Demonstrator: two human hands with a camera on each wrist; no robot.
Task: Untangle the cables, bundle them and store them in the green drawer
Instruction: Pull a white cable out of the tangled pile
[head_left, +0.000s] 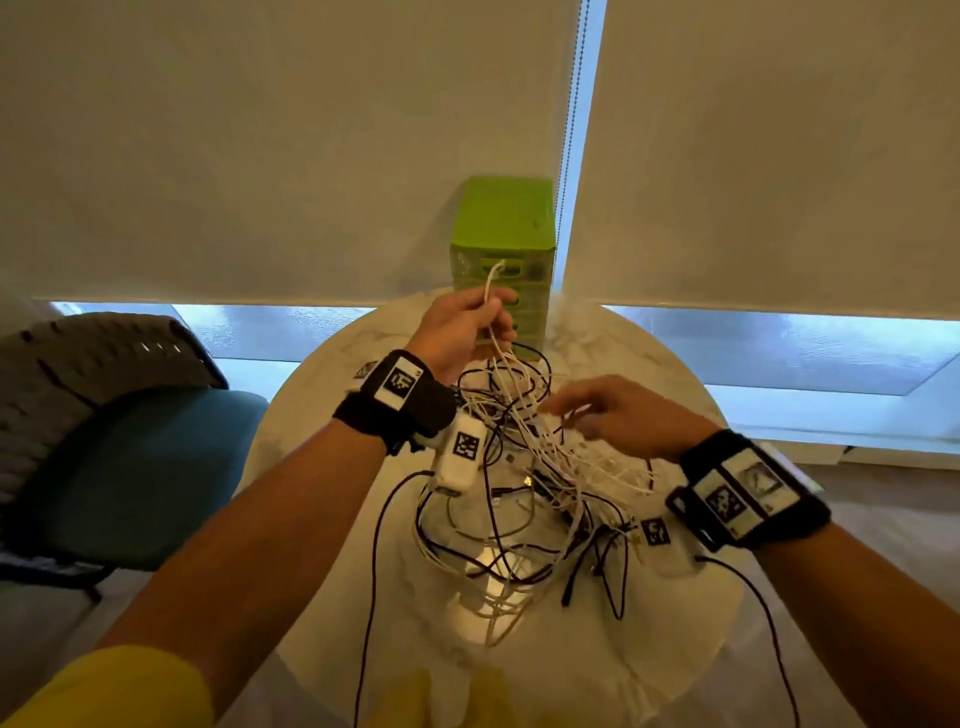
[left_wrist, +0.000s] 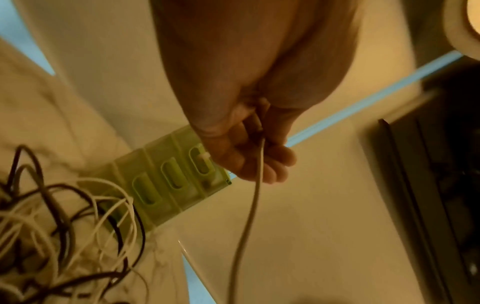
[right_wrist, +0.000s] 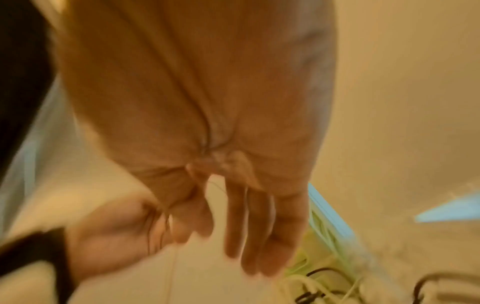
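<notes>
A tangle of white and black cables (head_left: 530, 478) lies on the round marble table (head_left: 675, 613). My left hand (head_left: 467, 325) is raised above the pile and grips a white cable (head_left: 491, 283) near its end, the plug sticking up in front of the green drawer unit (head_left: 503, 244). In the left wrist view the white cable (left_wrist: 255, 195) hangs down from the curled fingers (left_wrist: 262, 164), with the green drawer unit (left_wrist: 168, 176) behind. My right hand (head_left: 602, 410) hovers over the tangle with fingers (right_wrist: 249, 230) straight and spread, holding nothing.
A chair with a blue seat (head_left: 140, 467) stands left of the table. White roller blinds (head_left: 260, 145) and a bead chain (head_left: 569, 130) hang behind the drawer unit. Black wrist-camera leads (head_left: 374, 571) trail off the table's front. The drawers appear closed.
</notes>
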